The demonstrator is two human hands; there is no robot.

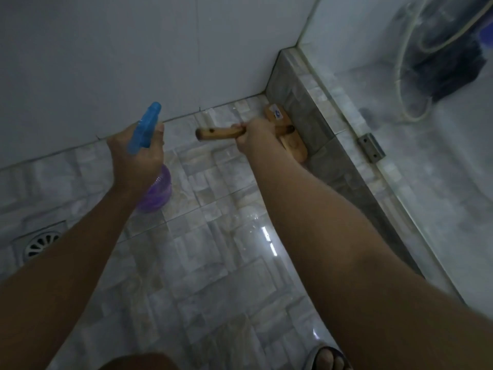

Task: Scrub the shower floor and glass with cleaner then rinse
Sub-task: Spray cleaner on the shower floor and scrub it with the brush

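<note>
The wet, tiled shower floor (213, 263) is spreading across the near and middle ground. The glass panel (373, 36) is standing along the right on a tiled curb (320, 108). The right hand (256, 137) is wrapping its fingers tightly round the handle of a wooden scrub brush (218, 133). The brush head is lying at the far right, seemingly pressing against the curb's face. A small blue-and-white sticker is showing on it, its writing too blurred to read. Further left, the left hand (136, 153) is gripping a spray bottle (145, 129) by the neck, with the thumb lying beside the blue trigger head and the purple body hanging below the palm. A round drain (40, 244) is sitting at the near left.
</note>
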